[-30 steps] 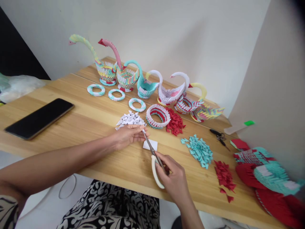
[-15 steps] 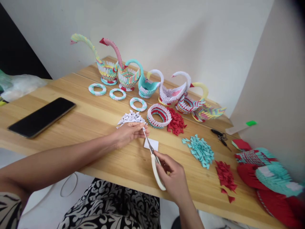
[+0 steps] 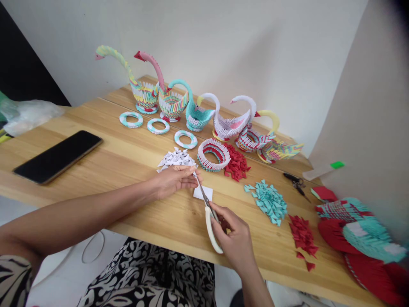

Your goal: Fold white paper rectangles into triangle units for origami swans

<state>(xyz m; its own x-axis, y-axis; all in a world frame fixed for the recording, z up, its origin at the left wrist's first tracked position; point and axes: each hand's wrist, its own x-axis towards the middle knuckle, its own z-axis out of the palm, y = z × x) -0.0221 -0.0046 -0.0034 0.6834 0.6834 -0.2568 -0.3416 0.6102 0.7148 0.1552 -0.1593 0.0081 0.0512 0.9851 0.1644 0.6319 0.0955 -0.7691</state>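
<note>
My right hand (image 3: 231, 232) is closed round the white handles of a pair of scissors (image 3: 209, 226), whose blades point up and left. At the blade tips, my left hand (image 3: 177, 181) pinches a small white paper piece (image 3: 194, 170), partly hidden by the fingers. A white paper square (image 3: 203, 193) lies on the table under the blades. Just behind my left hand is a pile of white folded paper pieces (image 3: 176, 157). Beyond the scissors stands a ring of white, red and teal folded paper (image 3: 209, 162).
Several paper swans (image 3: 198, 117) line the back of the wooden table (image 3: 143, 221). Flat teal-and-white rings (image 3: 158, 126) lie before them. A phone (image 3: 59, 155) is at left. Red (image 3: 236, 164) and teal (image 3: 268, 202) paper piles, black scissors (image 3: 295, 183) and a glue bottle (image 3: 322, 170) are at right.
Both hands and the scissors have shifted very slightly to the right. The blade tips remain at the white paper piece in my left hand. Everything on the table looks the same.
</note>
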